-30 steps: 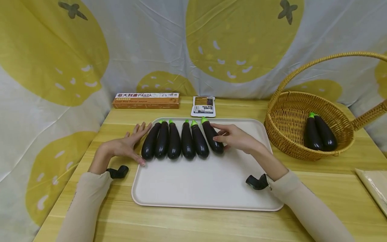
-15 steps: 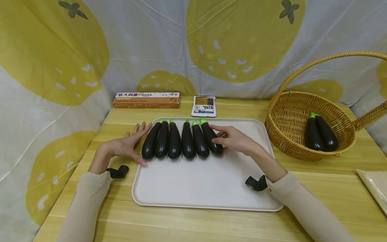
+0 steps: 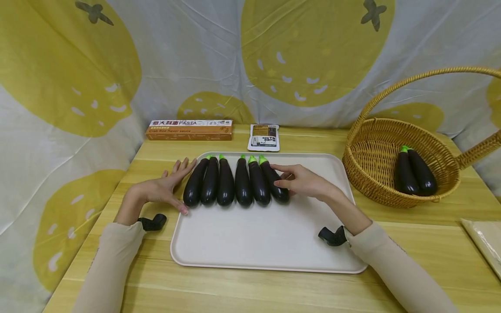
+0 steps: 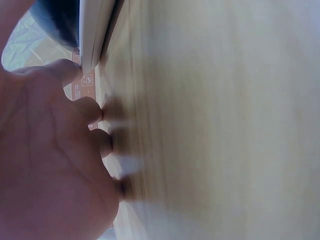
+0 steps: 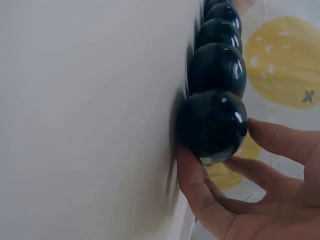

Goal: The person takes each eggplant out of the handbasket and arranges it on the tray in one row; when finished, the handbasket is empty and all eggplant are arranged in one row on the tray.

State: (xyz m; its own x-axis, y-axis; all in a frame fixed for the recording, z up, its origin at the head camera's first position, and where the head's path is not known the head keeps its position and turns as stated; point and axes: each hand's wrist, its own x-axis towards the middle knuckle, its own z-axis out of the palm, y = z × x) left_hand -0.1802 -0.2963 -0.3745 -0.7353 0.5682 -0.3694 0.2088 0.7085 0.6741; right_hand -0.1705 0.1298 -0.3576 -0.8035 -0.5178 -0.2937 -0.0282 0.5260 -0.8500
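Several dark purple eggplants with green stem ends lie side by side along the back of a white tray (image 3: 266, 243). My right hand (image 3: 307, 180) pinches the rightmost eggplant (image 3: 269, 174) between thumb and fingers; it rests on the tray, leaning against the row. In the right wrist view, fingers bend around this eggplant (image 5: 212, 122) at its near side. My left hand (image 3: 162, 189) is spread at the tray's left edge, beside the leftmost eggplant (image 3: 195, 184) and holding nothing. In the left wrist view, fingertips of the left hand (image 4: 55, 150) touch the table by the tray rim (image 4: 90, 35).
A wicker basket (image 3: 365, 174) with a tall handle stands right of the tray, with two eggplants (image 3: 415, 171) inside. Behind the tray lie a pasta box (image 3: 189, 130) and a small pouch (image 3: 264, 138). A flat clear-wrapped package (image 3: 485, 243) lies at the right edge.
The rightmost eggplant's stem end has shifted slightly left, closer to its neighbour, with my right hand on it. My left hand has stayed still.
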